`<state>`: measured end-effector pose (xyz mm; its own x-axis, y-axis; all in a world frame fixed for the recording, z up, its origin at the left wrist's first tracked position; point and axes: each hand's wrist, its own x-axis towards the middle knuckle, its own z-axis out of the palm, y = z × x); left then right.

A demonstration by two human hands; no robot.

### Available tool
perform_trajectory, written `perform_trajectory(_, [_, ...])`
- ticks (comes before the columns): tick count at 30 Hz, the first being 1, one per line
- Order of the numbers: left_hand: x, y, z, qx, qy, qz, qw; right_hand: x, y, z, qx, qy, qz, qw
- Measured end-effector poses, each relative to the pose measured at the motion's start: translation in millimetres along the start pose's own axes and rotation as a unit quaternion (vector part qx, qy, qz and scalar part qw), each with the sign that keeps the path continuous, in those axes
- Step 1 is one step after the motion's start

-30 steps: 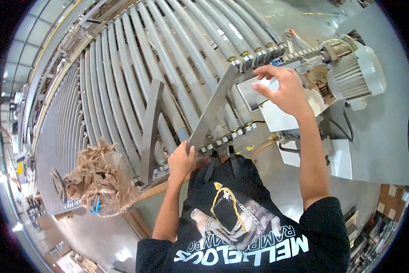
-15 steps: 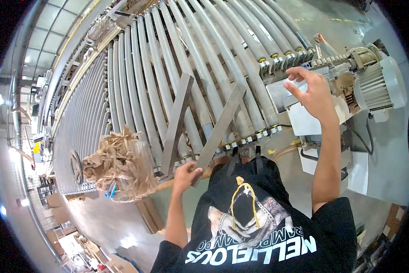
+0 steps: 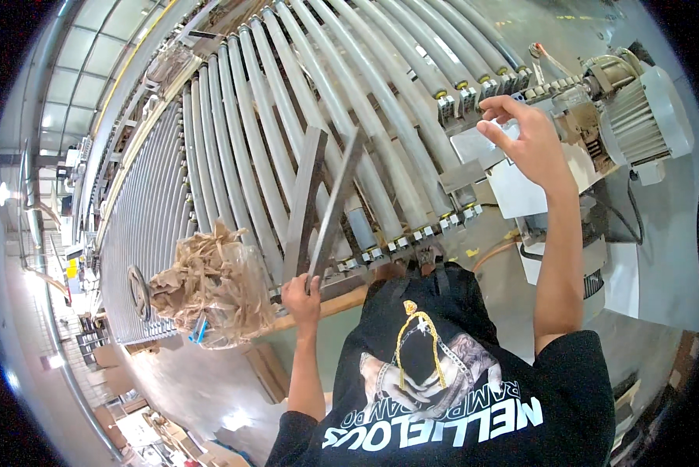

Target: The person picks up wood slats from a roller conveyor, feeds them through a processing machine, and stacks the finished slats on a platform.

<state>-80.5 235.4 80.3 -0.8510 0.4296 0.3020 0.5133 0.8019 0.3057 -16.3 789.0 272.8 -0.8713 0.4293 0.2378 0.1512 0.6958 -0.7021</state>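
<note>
My left hand (image 3: pixel 301 302) is closed on the near end of a long, flat grey strip (image 3: pixel 336 202), which now shows its narrow edge. Right beside it, to the left, a second grey strip (image 3: pixel 306 194) lies across the rollers of a conveyor (image 3: pixel 272 132). Its near end is partly hidden behind my hand. My right hand (image 3: pixel 527 142) hovers at the conveyor's right side, above a pale metal box (image 3: pixel 513 187). Its fingers are curved and apart from the thumb, with nothing seen between them.
Crumpled brown paper in clear plastic (image 3: pixel 213 288) sits at the conveyor's near left, by a handwheel (image 3: pixel 138 293). A finned motor (image 3: pixel 645 117) stands at the right, with a dark cable below it. A cardboard box (image 3: pixel 265 372) is on the floor.
The strip in my left hand has swung left, toward the other strip, and turned onto its edge. My right hand stays raised, slightly further left. The whole view has shifted a little.
</note>
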Motion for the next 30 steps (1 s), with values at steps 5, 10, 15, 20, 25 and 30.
perform_trajectory(5, [-3,-20,11,0.068,0.055,0.003,0.996,-4,2,-4,-0.013,-0.001,-0.019,1.000])
perform_trajectory(10, [-13,-39,15,0.130,0.074,-0.020,0.989,-4,0,0,-0.018,-0.017,-0.026,0.999])
perform_trajectory(15, [-2,-43,18,0.056,0.017,-0.100,0.993,-3,-11,-3,0.011,-0.012,0.008,1.000])
perform_trajectory(20, [16,-35,29,0.070,-0.022,-0.169,0.983,-5,-7,0,0.018,0.002,-0.013,1.000])
perform_trajectory(25, [34,-28,28,0.119,-0.097,-0.222,0.963,-8,-9,-1,0.023,0.014,-0.011,1.000])
perform_trajectory(30, [60,13,47,0.118,0.005,-0.148,0.982,-6,-8,-1,0.019,0.012,-0.023,0.999])
